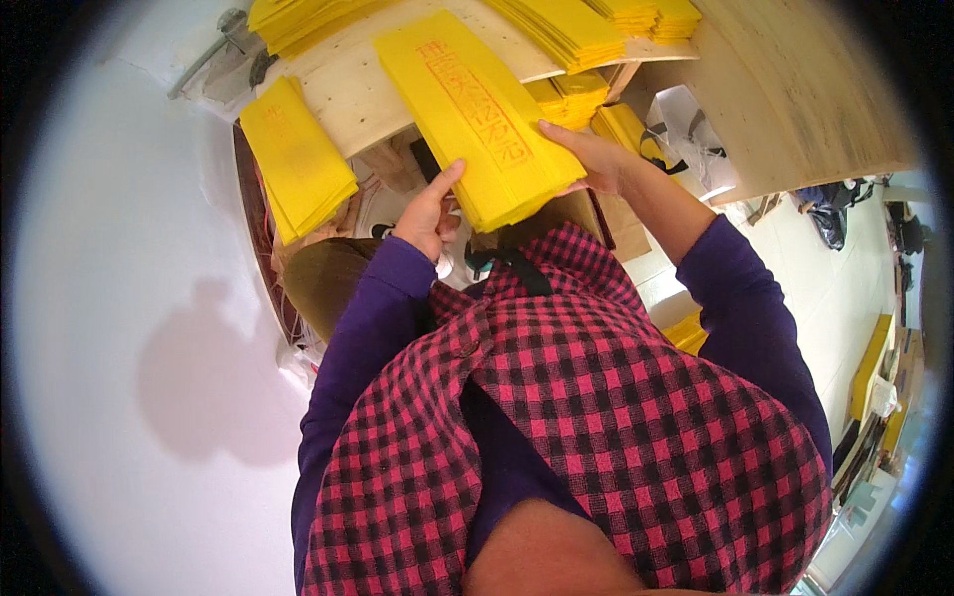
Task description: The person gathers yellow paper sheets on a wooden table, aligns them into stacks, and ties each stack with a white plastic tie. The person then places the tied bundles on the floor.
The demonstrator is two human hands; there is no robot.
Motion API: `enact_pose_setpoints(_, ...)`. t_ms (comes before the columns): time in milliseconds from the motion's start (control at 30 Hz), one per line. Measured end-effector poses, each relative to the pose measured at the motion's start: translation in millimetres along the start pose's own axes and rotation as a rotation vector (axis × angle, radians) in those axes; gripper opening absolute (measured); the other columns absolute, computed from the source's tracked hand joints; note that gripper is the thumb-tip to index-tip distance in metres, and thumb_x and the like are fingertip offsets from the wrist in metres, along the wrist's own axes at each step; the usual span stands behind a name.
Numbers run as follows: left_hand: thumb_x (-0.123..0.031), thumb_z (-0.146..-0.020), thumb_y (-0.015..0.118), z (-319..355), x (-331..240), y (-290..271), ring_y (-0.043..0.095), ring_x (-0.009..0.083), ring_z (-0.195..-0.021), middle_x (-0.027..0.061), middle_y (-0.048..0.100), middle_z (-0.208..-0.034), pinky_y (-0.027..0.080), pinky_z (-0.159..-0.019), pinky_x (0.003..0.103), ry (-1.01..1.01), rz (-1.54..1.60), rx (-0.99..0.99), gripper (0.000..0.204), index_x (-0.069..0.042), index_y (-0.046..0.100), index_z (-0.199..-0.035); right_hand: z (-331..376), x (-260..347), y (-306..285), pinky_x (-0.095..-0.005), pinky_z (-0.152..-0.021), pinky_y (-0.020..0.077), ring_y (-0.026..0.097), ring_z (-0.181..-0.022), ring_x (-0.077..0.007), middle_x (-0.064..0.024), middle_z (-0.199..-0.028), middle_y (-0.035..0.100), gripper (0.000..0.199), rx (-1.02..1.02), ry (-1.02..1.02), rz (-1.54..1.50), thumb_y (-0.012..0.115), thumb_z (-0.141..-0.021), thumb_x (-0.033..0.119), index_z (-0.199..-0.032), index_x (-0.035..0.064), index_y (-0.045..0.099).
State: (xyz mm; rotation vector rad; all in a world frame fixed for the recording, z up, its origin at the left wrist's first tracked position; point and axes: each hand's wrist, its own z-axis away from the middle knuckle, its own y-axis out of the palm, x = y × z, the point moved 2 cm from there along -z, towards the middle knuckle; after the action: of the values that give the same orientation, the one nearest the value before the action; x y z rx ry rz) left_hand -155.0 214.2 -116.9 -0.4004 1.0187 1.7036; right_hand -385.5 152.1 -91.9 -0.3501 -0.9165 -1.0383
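Observation:
A thick stack of long yellow paper sheets [472, 119] with red print on top lies tilted between my hands, its far end over the wooden worktop. Along the stack's left edge, near its close end, my left hand [431, 213] grips with the thumb on top. Opposite it, my right hand [586, 156] holds the right edge, its thumb resting on the upper face. The fingers under the stack are mostly hidden. To the left, another stack of yellow sheets [296, 159] hangs partly over the worktop's near edge.
The pale wooden worktop [343, 107] carries more yellow stacks [561, 35] at the back. Further yellow bundles [571, 94] sit on a shelf beneath. A wooden side panel [795, 109] rises at the right, a white wall [109, 248] at the left. A metal fitting [234, 35] stands back left.

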Motion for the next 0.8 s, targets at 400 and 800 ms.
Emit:
enact_pose_setpoints(400, -0.041, -0.080, 0.066, -5, 5, -5, 0.028, 0.0043, -0.043, -0.0034, 0.054, -0.078, 0.019, -0.039, 0.021, -0.099, 0.010, 0.065, 0.037, -0.013, 0.056, -0.103, -54, -16, -61, -0.0286, -0.067, 0.0523, 0.062, -0.078, -0.0147, -0.0092, -0.096, 0.063, 0.032, -0.173, -0.082, 0.079, 0.049, -0.091, 0.030, -0.106, 0.0036, 0.058)
enact_pose_setpoints(800, -0.038, -0.084, 0.061, -11, 12, -12, 0.026, 0.0033, -0.040, -0.0028, 0.056, -0.082, 0.019, -0.037, 0.020, -0.060, -0.044, 0.098, 0.039, -0.008, 0.053, -0.107, -126, 43, -87, -0.0245, -0.061, 0.0497, 0.055, -0.066, -0.0109, -0.0041, -0.079, 0.058, 0.017, -0.418, -0.277, 0.388, 0.054, -0.082, 0.004, -0.097, 0.0040, 0.062)
